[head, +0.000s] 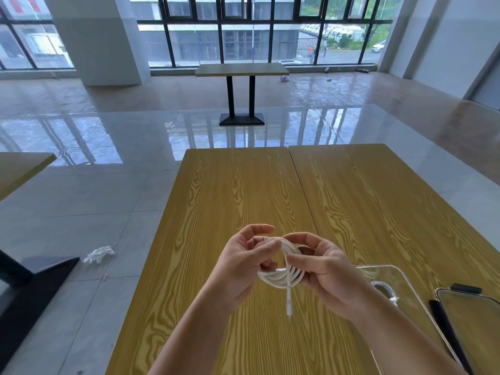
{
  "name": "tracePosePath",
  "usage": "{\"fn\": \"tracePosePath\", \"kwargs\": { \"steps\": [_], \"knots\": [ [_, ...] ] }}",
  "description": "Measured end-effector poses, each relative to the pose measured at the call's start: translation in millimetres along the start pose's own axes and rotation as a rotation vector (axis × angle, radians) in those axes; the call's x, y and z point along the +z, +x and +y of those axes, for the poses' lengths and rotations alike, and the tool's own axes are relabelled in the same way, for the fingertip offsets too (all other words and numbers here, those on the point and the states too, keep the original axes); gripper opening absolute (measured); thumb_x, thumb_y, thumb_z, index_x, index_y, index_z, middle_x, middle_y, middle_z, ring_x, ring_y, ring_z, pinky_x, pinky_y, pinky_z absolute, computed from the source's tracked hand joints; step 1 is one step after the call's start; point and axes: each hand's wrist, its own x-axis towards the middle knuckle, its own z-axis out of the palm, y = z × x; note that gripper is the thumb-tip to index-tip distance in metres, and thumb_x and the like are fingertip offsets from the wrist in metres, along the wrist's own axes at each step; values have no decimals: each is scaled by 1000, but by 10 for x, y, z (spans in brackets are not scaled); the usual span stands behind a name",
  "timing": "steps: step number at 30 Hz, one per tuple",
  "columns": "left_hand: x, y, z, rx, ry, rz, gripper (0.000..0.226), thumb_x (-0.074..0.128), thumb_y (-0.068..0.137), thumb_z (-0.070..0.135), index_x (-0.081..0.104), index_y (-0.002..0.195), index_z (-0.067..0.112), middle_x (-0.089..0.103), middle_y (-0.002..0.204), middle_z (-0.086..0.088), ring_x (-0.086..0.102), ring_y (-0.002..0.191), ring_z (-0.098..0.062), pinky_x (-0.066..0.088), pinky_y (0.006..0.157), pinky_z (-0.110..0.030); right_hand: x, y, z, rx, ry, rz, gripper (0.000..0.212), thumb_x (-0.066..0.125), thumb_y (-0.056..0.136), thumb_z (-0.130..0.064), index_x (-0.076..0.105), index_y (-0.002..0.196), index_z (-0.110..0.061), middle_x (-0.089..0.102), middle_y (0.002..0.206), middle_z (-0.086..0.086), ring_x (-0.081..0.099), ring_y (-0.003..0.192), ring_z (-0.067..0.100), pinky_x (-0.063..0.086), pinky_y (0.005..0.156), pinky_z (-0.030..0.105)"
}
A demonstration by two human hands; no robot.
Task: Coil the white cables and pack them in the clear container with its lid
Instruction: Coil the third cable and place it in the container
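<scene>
A white cable is wound into a small coil that I hold above the wooden table. My left hand grips the coil's left side with curled fingers. My right hand pinches the right side, and the cable's loose plug end hangs straight down from the coil. The clear container stands on the table at the right, partly behind my right forearm. Inside it lies another coiled white cable.
The lid, with a dark rim, lies at the table's lower right corner. A second table top adjoins on the right. A crumpled white glove lies on the tiled floor at left, near a dark table base.
</scene>
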Motion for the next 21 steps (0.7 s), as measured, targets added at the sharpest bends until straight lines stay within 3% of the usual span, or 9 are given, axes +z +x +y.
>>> {"fn": "tracePosePath", "kwargs": {
  "steps": [3, 6, 12, 17, 21],
  "knots": [
    [21, -31, -69, -3, 43, -22, 44, 77, 78, 14, 60, 118, 7, 74, 100, -15, 72, 87, -28, 57, 82, -40, 6, -6, -1, 2, -62, 17, 36, 69, 83, 4, 62, 118, 2, 72, 105, 25, 72, 91, 35, 62, 76, 36],
    [20, -46, -119, -39, 83, -43, 36, 73, 87, 13, 60, 121, 8, 74, 109, -18, 72, 99, -32, 58, 86, -43, 7, 7, 4, 1, -149, 53, 27, 67, 88, 6, 65, 114, 1, 73, 103, 24, 72, 91, 35, 61, 77, 37],
    [-51, -61, -147, -92, 90, -46, 38, 76, 87, 18, 60, 119, 8, 74, 108, -18, 73, 97, -37, 60, 76, -43, 11, 16, 2, -32, -300, 109, 23, 78, 83, -6, 72, 105, -8, 77, 95, 14, 75, 85, 28, 60, 70, 31],
    [-50, -40, -225, -82, -14, 60, 36, 81, 81, 17, 62, 109, 6, 73, 110, -21, 71, 97, -42, 59, 82, -54, 9, 10, 14, -71, -373, 160, 20, 78, 86, -14, 75, 105, -20, 74, 96, 11, 75, 86, 24, 60, 74, 30],
    [-44, -22, -231, -24, -116, 168, 37, 78, 77, 17, 62, 108, 3, 73, 99, -18, 72, 81, -30, 60, 64, -38, -44, -58, 99, -19, -426, 214, 10, 66, 95, -31, 75, 101, -31, 75, 100, 7, 73, 87, 20, 59, 71, 30]
  ]
}}
